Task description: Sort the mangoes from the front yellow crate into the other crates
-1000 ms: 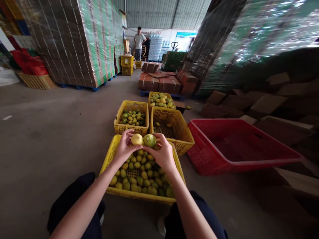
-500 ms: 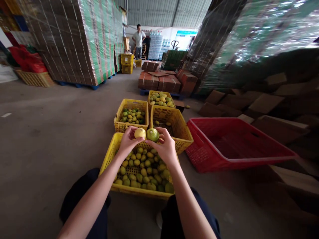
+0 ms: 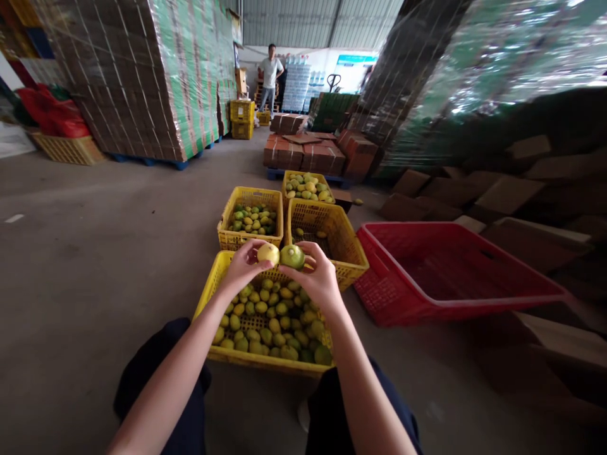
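Two fruits, held side by side, touching or nearly so: a yellow fruit (image 3: pixel 268 254) pinched between thumb and fingers of the left hand (image 3: pixel 243 270), a green fruit (image 3: pixel 293 256) gripped likewise in the right hand (image 3: pixel 320 278). Both in front of the far rim of the near crate (image 3: pixel 265 359), with many loose fruits (image 3: pixel 263 308) inside. Probably comparing the pair at this step; next move seemingly calls for a gentle grip and parting without a knock. Beyond, to the left, a fruit-bearing crate (image 3: pixel 249 242); to the right, a sparsely filled crate (image 3: pixel 348 273), its rim likely in the way of a low forward reach; behind both, a heaped crate (image 3: pixel 325 180). Farther right, a red basket (image 3: pixel 389 291) and jumbled cartons (image 3: pixel 502 196). In the background, a standing person (image 3: pixel 271 72).
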`<state>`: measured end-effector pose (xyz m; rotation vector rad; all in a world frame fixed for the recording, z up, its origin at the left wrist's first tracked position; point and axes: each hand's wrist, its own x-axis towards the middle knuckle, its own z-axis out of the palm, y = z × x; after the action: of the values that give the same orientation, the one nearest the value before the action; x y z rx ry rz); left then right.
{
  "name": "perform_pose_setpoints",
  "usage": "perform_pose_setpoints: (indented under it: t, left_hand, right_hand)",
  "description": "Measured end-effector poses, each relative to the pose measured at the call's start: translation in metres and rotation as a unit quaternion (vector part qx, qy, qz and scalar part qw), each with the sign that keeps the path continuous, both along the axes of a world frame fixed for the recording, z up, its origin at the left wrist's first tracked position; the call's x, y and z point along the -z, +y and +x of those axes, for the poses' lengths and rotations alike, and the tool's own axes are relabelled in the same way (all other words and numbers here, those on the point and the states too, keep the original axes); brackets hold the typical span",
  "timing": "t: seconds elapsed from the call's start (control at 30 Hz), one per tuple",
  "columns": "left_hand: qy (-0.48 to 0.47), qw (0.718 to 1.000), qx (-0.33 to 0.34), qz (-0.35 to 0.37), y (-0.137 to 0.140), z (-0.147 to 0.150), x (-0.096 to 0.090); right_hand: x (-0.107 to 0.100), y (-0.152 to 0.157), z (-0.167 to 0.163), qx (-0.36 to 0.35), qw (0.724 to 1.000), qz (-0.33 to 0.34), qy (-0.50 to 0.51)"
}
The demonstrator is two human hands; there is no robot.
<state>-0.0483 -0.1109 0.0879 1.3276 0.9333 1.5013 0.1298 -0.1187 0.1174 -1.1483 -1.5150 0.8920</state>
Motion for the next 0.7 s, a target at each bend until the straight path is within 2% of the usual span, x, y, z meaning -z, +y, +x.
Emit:
perform_pose_setpoints:
  t: [0.1,0.2,0.3,0.37,0.5,0.7]
  left_hand:
    - [-0.059,0.994,0.018,-0.085,0.004,0.003,0.008]
    - [-0.106,0.976,0.040,-0.184,0.008,0.008,0.016]
    - [-0.148,0.949,0.049,-0.273,0.010,0.010,0.018]
    - [-0.167,0.939,0.055,-0.294,0.010,0.009,0.016]
    - [-0.192,0.946,0.058,-0.255,0.008,0.005,0.013]
    - [-0.173,0.978,0.035,-0.111,0.002,0.004,0.007]
  right_hand:
    - [0.001,0.001,-0.003,-0.012,0.989,-0.114,0.094]
    - [0.002,0.003,-0.009,-0.023,0.959,-0.235,0.158]
    - [0.004,0.005,-0.014,-0.060,0.937,-0.296,0.176]
    - [0.006,0.006,-0.016,-0.086,0.931,-0.309,0.173]
    - [0.009,0.007,-0.014,-0.083,0.943,-0.275,0.165]
    - [0.011,0.007,-0.013,-0.003,0.983,-0.074,0.165]
